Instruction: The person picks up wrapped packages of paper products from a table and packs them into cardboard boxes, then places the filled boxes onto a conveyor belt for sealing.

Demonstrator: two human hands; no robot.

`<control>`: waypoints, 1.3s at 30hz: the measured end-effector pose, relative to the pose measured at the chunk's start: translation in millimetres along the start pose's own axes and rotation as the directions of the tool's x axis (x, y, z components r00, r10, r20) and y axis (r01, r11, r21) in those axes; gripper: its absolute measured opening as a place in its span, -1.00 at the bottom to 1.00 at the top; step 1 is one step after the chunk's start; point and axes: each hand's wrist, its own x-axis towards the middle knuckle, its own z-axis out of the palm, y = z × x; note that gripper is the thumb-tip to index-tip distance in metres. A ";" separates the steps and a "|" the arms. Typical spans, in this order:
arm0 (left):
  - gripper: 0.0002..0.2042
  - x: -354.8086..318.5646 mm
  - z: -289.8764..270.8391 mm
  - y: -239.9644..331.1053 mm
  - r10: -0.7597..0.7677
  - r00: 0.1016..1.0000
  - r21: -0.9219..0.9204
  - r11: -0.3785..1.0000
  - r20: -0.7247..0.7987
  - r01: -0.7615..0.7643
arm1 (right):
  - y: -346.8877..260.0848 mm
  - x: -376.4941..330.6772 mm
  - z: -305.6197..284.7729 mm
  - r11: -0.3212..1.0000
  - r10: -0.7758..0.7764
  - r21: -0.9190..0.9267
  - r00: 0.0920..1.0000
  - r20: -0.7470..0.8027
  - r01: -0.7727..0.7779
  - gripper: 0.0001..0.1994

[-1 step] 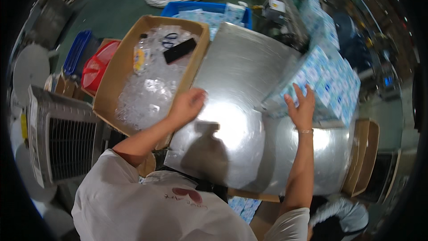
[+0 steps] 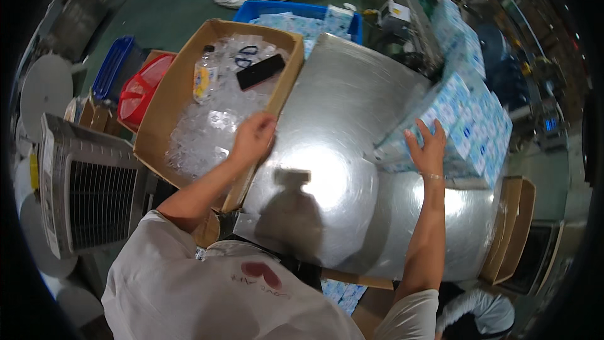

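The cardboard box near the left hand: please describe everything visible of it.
The cardboard box is brown, oblong and open, slanted at the left of the metal table. It holds many clear plastic pieces, a capped bottle, a dark looped item and a black phone. The left hand is at its right wall; contact is unclear.

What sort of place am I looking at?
Probably a factory packing area, judging by the shiny silver metal worktable, the open brown cardboard box holding small clear plastic-looking pieces, and the rows of blue-and-white patterned packs.
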 end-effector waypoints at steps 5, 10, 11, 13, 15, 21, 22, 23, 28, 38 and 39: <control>-0.66 -9.9 -71.2 -184.5 -0.347 0.929 0.720 0.678 0.131 0.151 | -49.5 7.2 24.6 0.992 0.106 -0.084 0.990 0.089 -0.099 -0.71; -0.77 -17.5 -72.1 -174.7 -0.367 0.787 0.662 0.746 0.496 -0.069 | -113.1 -110.5 -25.5 0.989 -0.126 0.112 0.949 0.288 0.097 -0.69; -0.80 -15.9 -69.6 -182.3 -0.329 0.772 0.591 0.803 0.543 -0.074 | -116.4 -112.9 -26.8 0.997 -0.062 0.060 0.968 0.242 0.049 -0.54; -0.82 -16.1 -67.6 -188.1 -0.387 0.740 0.571 0.821 0.550 0.006 | -111.4 -103.0 -21.5 1.000 0.009 0.011 0.979 0.205 -0.012 -0.22; -0.85 -14.6 -68.4 -185.6 -0.337 0.798 0.540 0.841 0.500 0.018 | -104.6 -65.7 -8.4 0.982 0.176 0.002 0.920 0.349 -0.189 -0.01; -0.82 14.8 -101.1 -157.6 -0.407 0.913 0.186 0.896 -0.019 0.403 | -41.1 -41.1 23.0 0.856 0.237 0.403 0.939 0.250 -0.324 0.01; -0.80 22.2 -111.3 -165.6 -0.447 0.894 -0.192 0.881 -0.038 0.432 | -24.6 -52.1 24.4 0.737 0.267 0.574 0.934 0.236 -0.356 0.01; -0.85 29.7 -112.5 -156.3 -0.528 0.847 -0.531 0.735 -0.058 0.422 | -16.5 -61.5 13.6 0.634 0.295 0.660 0.915 0.274 -0.402 0.00; -0.89 23.1 -130.3 -109.1 -0.364 0.928 -0.903 0.370 0.075 0.218 | -23.8 -149.8 -101.2 0.520 0.382 0.729 0.885 0.266 -0.444 -0.05; -0.89 -3.8 -58.3 -10.5 -0.073 0.960 -0.843 0.462 0.272 0.274 | -84.3 -488.3 -242.6 0.636 0.643 0.433 0.749 0.161 -0.639 -0.23; -0.89 -15.9 -62.0 2.2 -0.003 0.940 -0.800 0.525 0.340 0.291 | -87.6 -515.5 -219.9 0.534 0.714 0.432 0.661 0.231 -0.727 -0.15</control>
